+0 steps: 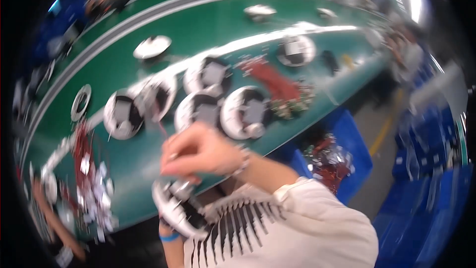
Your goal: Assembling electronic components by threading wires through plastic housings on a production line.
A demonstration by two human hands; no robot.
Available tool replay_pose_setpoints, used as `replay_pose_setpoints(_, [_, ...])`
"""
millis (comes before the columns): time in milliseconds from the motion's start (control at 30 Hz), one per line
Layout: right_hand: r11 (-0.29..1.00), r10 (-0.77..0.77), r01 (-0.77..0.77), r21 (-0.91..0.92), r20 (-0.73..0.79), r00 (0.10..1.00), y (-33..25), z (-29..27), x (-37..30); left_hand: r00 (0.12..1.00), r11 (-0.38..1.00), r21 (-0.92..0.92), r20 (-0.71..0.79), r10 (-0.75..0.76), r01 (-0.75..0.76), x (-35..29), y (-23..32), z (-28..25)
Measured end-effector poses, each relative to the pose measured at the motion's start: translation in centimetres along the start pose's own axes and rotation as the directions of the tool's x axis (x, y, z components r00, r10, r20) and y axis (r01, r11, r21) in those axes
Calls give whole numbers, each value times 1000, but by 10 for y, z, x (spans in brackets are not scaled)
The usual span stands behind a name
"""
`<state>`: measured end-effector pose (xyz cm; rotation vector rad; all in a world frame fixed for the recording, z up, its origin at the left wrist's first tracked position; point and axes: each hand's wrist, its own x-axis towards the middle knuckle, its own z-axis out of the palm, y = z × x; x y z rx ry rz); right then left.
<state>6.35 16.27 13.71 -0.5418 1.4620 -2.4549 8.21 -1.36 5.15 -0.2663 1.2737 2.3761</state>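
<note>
Close to my body, a round white housing with a black inside (174, 212) is tilted on its edge. Behind its lower side is my left hand (164, 227), mostly hidden, with a blue band on the wrist; it holds the housing. Just above the housing is my right hand (201, 151), its fingers pinched together. A thin reddish line, perhaps a wire, runs up from these fingers, but blur hides what they hold. On the green table beyond lie several similar round units, among them a white-and-black one (246, 112) by my right hand and another (124, 114) farther left.
Red wire bundles (277, 82) lie at the table's right, and more wires with white parts (91, 183) at the left. A blue bin (359, 144) with wired parts stands at the right edge. A green conveyor (198, 34) carries round units. Other people sit nearby.
</note>
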Motion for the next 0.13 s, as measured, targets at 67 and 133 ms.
replay_pose_setpoints(67, [986,-98,98,-136,5,995,-9,9,7,955,948,186,194,223,-259,9,-1,-23])
replay_pose_setpoints(133, [984,-174,176,-25,71,982,9,16,16,987,839,532,159,30,-111,0,23,-1])
